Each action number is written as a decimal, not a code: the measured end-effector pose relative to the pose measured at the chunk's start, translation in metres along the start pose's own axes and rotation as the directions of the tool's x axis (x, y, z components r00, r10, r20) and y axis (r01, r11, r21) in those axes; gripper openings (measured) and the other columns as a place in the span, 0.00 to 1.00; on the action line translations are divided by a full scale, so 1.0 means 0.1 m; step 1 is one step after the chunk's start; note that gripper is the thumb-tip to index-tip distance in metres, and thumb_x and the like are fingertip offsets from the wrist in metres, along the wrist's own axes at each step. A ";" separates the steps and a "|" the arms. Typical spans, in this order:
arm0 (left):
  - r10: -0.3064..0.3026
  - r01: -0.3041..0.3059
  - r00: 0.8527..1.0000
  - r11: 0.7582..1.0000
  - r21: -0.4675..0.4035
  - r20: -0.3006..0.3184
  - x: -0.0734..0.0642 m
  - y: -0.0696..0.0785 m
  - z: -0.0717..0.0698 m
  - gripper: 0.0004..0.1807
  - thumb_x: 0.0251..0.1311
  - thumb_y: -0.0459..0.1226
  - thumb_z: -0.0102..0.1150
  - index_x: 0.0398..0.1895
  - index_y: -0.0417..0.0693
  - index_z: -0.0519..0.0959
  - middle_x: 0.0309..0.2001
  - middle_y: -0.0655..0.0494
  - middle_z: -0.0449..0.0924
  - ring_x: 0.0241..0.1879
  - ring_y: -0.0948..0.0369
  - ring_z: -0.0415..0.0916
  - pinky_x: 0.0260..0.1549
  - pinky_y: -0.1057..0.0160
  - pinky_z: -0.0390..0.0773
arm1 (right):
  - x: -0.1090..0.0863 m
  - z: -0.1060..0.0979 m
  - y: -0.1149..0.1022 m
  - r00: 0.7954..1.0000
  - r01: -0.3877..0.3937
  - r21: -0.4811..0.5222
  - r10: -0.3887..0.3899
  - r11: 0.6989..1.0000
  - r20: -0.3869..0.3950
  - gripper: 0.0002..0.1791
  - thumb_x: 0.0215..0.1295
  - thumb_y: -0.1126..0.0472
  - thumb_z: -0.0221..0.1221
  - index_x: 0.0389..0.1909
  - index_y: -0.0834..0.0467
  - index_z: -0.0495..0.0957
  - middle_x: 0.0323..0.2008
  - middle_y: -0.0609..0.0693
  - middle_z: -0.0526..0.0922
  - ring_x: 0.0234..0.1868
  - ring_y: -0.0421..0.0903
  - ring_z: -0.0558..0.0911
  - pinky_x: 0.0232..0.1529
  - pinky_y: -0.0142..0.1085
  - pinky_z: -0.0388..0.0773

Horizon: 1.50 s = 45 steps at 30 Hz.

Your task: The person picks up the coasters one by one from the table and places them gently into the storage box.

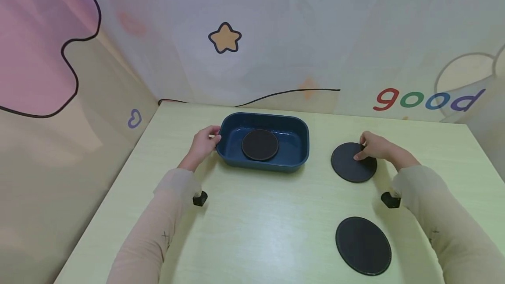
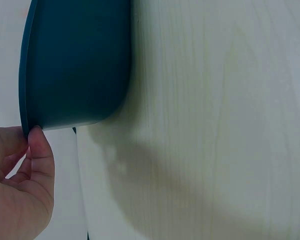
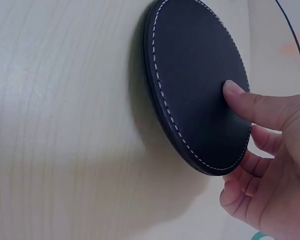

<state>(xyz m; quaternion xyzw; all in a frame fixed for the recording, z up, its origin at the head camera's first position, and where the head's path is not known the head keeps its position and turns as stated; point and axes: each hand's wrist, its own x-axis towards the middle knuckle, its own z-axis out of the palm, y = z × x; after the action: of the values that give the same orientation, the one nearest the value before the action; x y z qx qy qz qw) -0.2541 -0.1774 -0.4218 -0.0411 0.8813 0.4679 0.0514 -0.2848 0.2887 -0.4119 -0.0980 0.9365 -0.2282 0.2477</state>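
My left hand (image 1: 204, 144) pinches the left rim of a dark blue rectangular tray (image 1: 300, 143) at the back of the table; the left wrist view shows thumb and finger on the rim of the tray (image 2: 80, 65). Inside the tray lies a round black coaster (image 1: 260, 144). To the right, my right hand (image 1: 376, 147) holds a second black coaster (image 1: 351, 163) by its edge. In the right wrist view the thumb lies on top of this white-stitched coaster (image 3: 195, 85), with the other fingers beneath, and it is tilted above the table.
A third round black coaster (image 1: 363, 246) lies at the front right of the pale wooden table (image 1: 256, 222). Behind the table stands a printed backdrop (image 1: 276, 47) with a star and coloured letters. Black wrist mounts (image 1: 200, 198) hang under both sleeves.
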 end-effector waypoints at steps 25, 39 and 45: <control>0.007 -0.007 1.000 1.000 -0.011 -0.013 0.02 0.00 0.01 0.19 0.62 0.33 0.46 0.57 0.43 0.67 0.49 0.45 0.70 0.42 0.54 0.73 0.34 0.63 0.79 | -0.20 -0.22 -0.16 0.990 0.067 0.284 -0.099 0.956 0.099 0.11 0.61 0.70 0.45 0.45 0.65 0.60 0.33 0.55 0.67 0.32 0.46 0.69 0.28 0.35 0.69; -0.012 0.012 1.000 1.000 -0.008 -0.008 0.00 0.00 0.01 0.19 0.62 0.33 0.46 0.57 0.43 0.67 0.49 0.45 0.69 0.42 0.54 0.72 0.35 0.64 0.78 | -0.22 -0.31 -0.43 0.977 0.110 0.593 -0.197 0.798 0.083 0.07 0.61 0.68 0.49 0.37 0.55 0.65 0.29 0.45 0.70 0.30 0.41 0.75 0.34 0.38 0.76; -0.012 0.012 1.000 1.000 -0.014 -0.011 0.01 0.00 0.02 0.19 0.62 0.33 0.46 0.57 0.43 0.67 0.49 0.46 0.69 0.42 0.54 0.72 0.34 0.64 0.78 | -0.20 -0.26 -0.60 0.975 0.129 0.660 -0.216 0.740 0.051 0.08 0.61 0.68 0.50 0.39 0.55 0.64 0.31 0.46 0.69 0.31 0.40 0.76 0.36 0.38 0.76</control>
<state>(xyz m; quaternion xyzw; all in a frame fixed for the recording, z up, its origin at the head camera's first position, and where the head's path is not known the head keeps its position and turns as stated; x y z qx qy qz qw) -0.2545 -0.1761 -0.4232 -0.0493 0.8781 0.4735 0.0492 -0.2765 0.2517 -0.3549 -0.1059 0.7675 -0.5556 0.3019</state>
